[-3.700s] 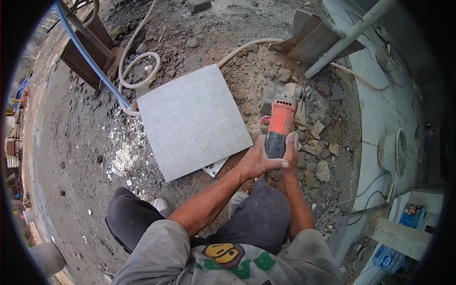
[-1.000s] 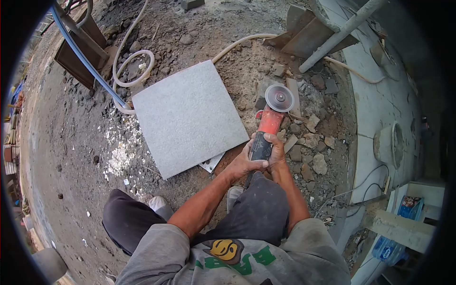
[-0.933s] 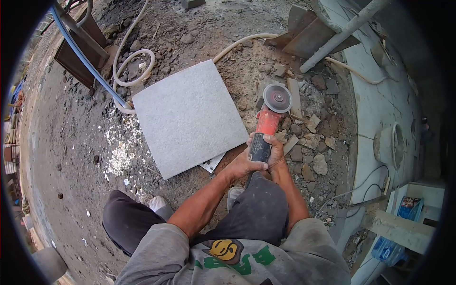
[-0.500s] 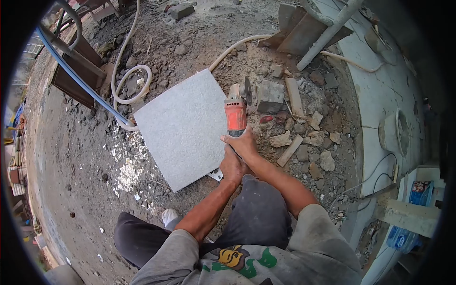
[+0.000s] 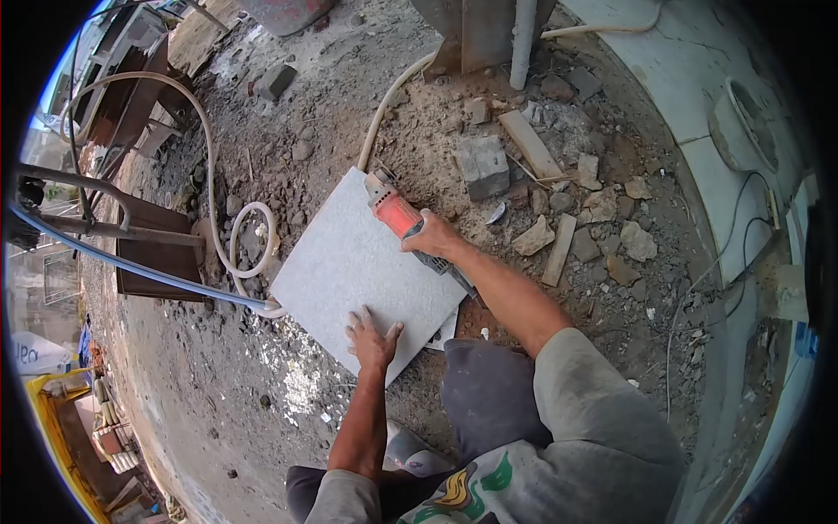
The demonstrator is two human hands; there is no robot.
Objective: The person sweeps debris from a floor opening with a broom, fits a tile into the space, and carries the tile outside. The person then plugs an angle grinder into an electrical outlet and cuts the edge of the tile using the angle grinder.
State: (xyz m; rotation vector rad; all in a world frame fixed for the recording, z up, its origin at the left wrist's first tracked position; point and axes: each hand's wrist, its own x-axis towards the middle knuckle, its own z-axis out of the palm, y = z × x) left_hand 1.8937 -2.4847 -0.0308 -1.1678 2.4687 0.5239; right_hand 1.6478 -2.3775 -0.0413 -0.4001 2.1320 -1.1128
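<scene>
A square light-grey tile lies on the dirt in front of my knees. My right hand is wrapped round the body of a red and black angle grinder, which is over the tile's upper right part. The grinder's head is at the tile's far corner, and its disc is hard to make out there. Near the tile's lower left edge, my left hand rests flat with fingers spread. Part of a white piece sticks out from under the tile's near right side.
A grey block, a wooden strip and broken stones lie to the right. A pale hose loops at the left, near a blue pipe. A metal post stands beyond the tile. A bucket is at the far right.
My left hand has left the grinder and moved onto the tile. My right hand has carried the grinder leftward over the tile, its head now pointing up and left. The view has turned.
</scene>
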